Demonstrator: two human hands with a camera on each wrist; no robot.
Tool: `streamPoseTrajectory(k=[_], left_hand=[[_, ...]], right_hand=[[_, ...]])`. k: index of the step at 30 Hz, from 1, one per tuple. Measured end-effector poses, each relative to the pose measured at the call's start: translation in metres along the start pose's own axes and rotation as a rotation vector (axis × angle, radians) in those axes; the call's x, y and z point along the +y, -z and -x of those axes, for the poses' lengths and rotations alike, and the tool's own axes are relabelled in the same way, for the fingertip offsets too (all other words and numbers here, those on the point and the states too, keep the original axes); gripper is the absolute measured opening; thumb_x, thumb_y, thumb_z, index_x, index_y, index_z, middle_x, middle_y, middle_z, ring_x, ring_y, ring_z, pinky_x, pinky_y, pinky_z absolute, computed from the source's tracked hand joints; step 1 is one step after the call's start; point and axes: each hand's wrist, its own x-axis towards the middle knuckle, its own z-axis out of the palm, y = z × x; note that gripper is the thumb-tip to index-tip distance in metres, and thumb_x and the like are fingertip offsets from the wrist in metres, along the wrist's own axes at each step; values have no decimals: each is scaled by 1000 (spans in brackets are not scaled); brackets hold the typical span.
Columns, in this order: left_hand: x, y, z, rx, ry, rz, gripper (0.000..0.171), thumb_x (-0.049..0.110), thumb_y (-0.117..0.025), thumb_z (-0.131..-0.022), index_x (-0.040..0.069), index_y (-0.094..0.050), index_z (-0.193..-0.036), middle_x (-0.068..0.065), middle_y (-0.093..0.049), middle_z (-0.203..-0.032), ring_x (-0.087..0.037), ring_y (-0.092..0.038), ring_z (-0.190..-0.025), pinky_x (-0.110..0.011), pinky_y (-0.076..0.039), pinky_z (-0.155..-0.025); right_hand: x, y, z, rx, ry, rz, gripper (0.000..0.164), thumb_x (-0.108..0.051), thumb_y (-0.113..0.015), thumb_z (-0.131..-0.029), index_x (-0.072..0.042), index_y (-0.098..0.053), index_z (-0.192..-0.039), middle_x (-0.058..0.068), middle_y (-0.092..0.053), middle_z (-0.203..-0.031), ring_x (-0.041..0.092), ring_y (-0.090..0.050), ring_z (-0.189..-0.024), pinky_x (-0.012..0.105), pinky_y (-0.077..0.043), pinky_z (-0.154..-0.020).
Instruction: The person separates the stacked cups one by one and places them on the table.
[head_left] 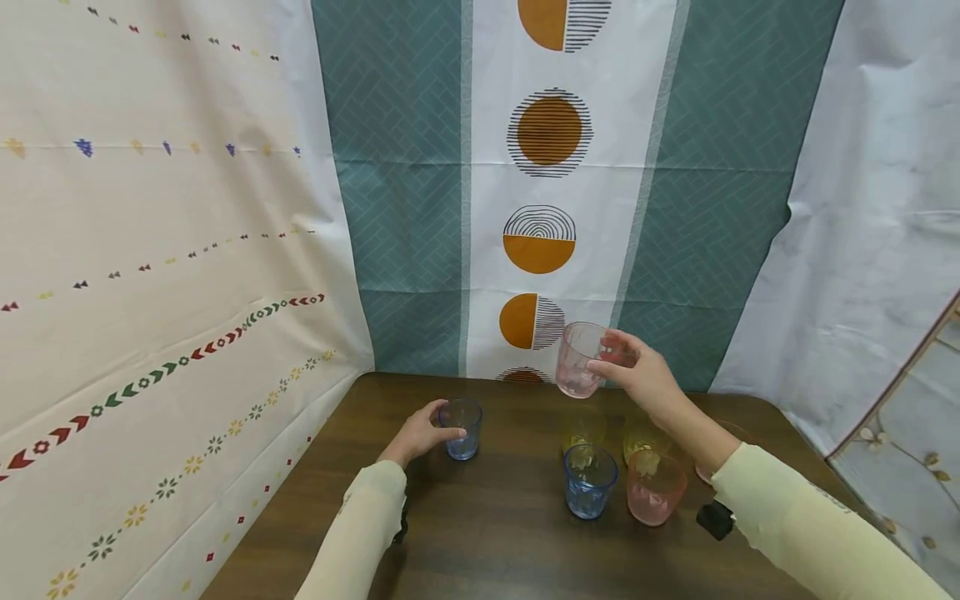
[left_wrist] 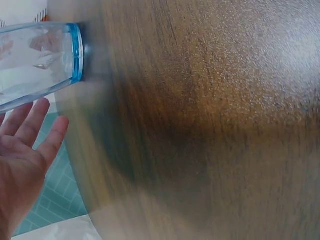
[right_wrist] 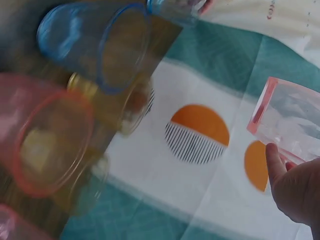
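Note:
A blue-tinted glass [head_left: 462, 442] stands on the left part of the table, and my left hand [head_left: 417, 435] holds it from its left side, thumb in front and fingers behind. In the left wrist view the glass's blue base [left_wrist: 77, 52] is at the upper left, with the outer fingers [left_wrist: 52, 140] stretched out beside it. My right hand [head_left: 639, 373] grips a pink glass [head_left: 576, 368], raised above the table and slightly tilted. The right wrist view has this pink glass [right_wrist: 292, 120] at the right edge, above the thumb [right_wrist: 275, 162].
Below the right arm stand another blue glass [head_left: 589, 492], a pink glass [head_left: 656, 498] and two yellow glasses [head_left: 583, 429]. A further pink glass [head_left: 705, 473] is partly hidden by the right forearm. Patterned cloths hang behind the brown table [head_left: 510, 550] and at both sides.

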Motion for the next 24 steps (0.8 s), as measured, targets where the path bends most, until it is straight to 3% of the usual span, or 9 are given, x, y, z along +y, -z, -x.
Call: streamPoseTrajectory(k=[11, 14, 16, 18, 22, 24], left_hand=[[4, 2, 3, -10, -3, -9, 85, 42, -81, -80, 7, -42, -147, -20, -53, -141, -41, -46, -132, -61, -37, -106], [5, 1, 3, -9, 4, -8, 82, 40, -81, -82, 7, -43, -147, -21, -51, -142, -41, -46, -132, -61, -37, -106], [5, 1, 2, -5, 5, -4, 80, 38, -81, -83, 7, -43, -147, -22, -51, -143, -41, -46, -132, -61, -37, -106], [3, 0, 0, -3, 12, -4, 80, 38, -81, -82, 9, -43, -147, -21, -51, -143, -40, -45, -133, -60, -36, -107], [-2, 0, -2, -1, 14, 4, 82, 40, -82, -81, 10, -44, -147, -19, -51, -143, -39, -45, -133, -60, -37, -106], [-3, 0, -3, 0, 11, 4, 82, 39, -82, -81, 10, -43, -147, -18, -52, -142, -39, -46, -133, -58, -38, -106]], right_hand=[[18, 66, 42, 27, -62, 35, 86, -41, -65, -96, -10, -16, -159, 15, -33, -156, 35, -34, -141, 63, -32, -107], [25, 79, 52, 52, -68, 78, 85, -41, -64, -96, -8, -16, -159, 16, -34, -155, 22, -42, -136, 49, -44, -103], [31, 86, 58, 82, -56, 110, 83, -39, -64, -97, -5, -18, -158, 17, -37, -154, 5, -49, -127, 33, -51, -94], [37, 93, 64, 106, -37, 146, 81, -36, -65, -97, -2, -21, -156, 10, -45, -148, -10, -49, -115, 16, -50, -83], [51, 105, 77, 132, -22, 180, 77, -32, -66, -97, -1, -25, -155, -13, -52, -133, -19, -48, -106, 8, -46, -78], [58, 111, 83, 131, -27, 187, 77, -31, -65, -98, -1, -24, -155, -18, -51, -131, -20, -47, -106, 7, -45, -78]])
